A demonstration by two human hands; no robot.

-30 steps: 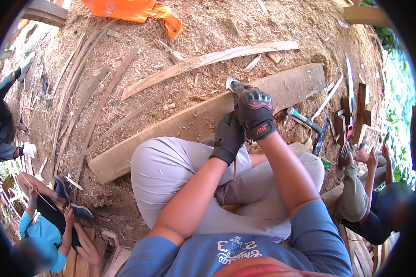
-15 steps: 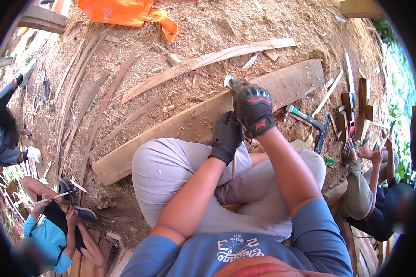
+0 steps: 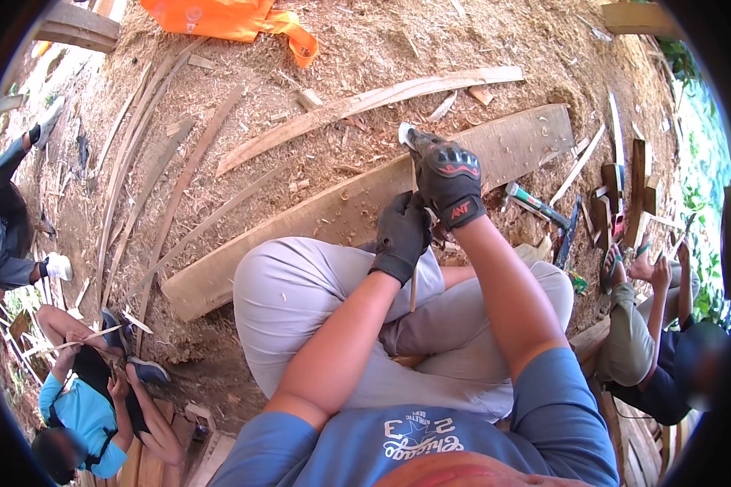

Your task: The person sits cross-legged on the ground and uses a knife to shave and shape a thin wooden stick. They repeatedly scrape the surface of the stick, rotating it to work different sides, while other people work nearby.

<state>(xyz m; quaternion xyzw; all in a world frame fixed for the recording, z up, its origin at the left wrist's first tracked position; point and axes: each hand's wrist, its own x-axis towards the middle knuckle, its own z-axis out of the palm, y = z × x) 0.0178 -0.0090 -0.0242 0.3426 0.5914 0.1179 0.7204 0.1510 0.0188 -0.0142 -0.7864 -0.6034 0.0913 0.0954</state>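
Note:
Both my hands wear dark gloves and meet above my crossed legs. A thin wooden stick runs from between them down toward my lap. My left hand is closed around the stick, nearer to me. Just beyond it, my right hand is closed, with a small white piece poking out past its fingers at the stick's far end. I cannot make out what the white piece is. The right fingers are mostly hidden under the glove's back. Below the hands lies a long wooden plank, slanting across the ground.
A green-handled tool and a dark blue tool lie right of the plank. Long wood strips and shavings cover the ground. An orange bag lies far off. People sit at lower left, left and right.
My hands stay nearly in place, and the white piece has shifted slightly. At lower left, the seated person's head and hands have moved a little.

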